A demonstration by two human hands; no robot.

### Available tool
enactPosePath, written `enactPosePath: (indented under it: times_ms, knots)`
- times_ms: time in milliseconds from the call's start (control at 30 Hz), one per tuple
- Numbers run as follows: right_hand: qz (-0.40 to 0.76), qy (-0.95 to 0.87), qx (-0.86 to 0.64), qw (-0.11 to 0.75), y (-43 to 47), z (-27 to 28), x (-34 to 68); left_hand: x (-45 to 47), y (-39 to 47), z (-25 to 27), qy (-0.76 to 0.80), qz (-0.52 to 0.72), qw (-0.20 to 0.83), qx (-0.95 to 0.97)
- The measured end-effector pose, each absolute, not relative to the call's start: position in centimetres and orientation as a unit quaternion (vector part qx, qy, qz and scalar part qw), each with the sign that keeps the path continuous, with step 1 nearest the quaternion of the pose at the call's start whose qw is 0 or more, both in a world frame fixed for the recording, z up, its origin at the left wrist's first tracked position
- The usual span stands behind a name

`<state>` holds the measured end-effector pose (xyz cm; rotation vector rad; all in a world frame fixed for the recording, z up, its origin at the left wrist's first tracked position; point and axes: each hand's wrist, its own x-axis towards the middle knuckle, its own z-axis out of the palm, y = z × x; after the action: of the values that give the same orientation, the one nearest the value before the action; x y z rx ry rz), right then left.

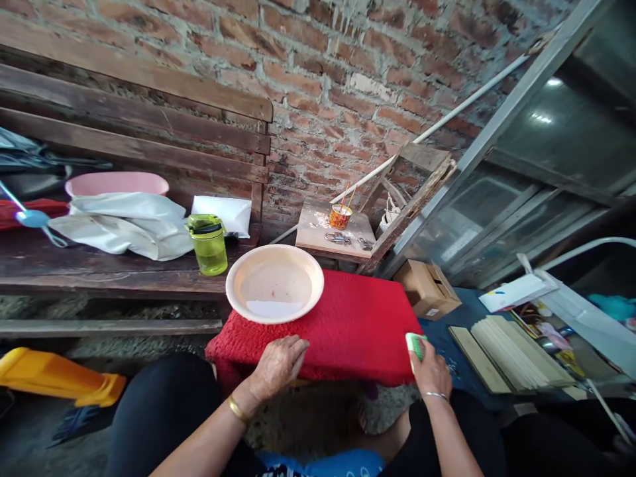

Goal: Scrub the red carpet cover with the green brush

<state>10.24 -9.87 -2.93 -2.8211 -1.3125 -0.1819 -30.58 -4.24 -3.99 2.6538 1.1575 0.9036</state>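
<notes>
A red cloth (368, 318) is spread over a low surface in front of me, its left part shaggy or rumpled and its right part smooth. My right hand (433, 371) grips a small white and green scrub brush (413, 343) at the cloth's right front corner. Over the front edge, left of the middle, is my left hand (279, 364), loosely bent, with nothing visible in it; its palm side is hidden. Just beyond that hand, a pale basin (233, 301) stands on the cloth, with shallow water and a small reddish speck inside.
On the wooden bench (30, 268) at left are a green bottle (209, 250), white fabric (134, 222) and a pink tub (116, 182). A small stand (311, 232) holds a patterned cup (340, 217). Right are a cardboard box (422, 291) and stacked pale sheets (517, 354).
</notes>
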Motion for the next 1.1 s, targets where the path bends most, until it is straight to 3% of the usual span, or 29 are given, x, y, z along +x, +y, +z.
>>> enactPosePath:
  times_ms: [167,633,800,933,1100]
  knots:
    - [-0.047,-0.370,-0.923,0.088,-11.9,-4.1,12.6,-30.1,-3.1,-5.3,0.435,0.231,0.002,0.870]
    - [-0.102,-0.422,-0.889,0.142,-12.3,-7.1,13.2,-29.2,-2.3,-6.7,0.514,0.185,0.000,0.837]
    - [-0.094,-0.428,-0.862,0.254,-12.3,-7.6,13.3,-29.1,-2.3,-6.5,0.521,0.191,-0.001,0.832]
    - [-0.072,-0.564,-0.749,0.339,-11.7,-7.1,9.0,-29.2,-2.2,-6.9,0.520,0.192,-0.008,0.832]
    - [-0.024,-0.708,-0.655,0.263,-10.9,-5.6,3.7,-29.4,-2.3,-6.9,0.518,0.190,-0.011,0.834]
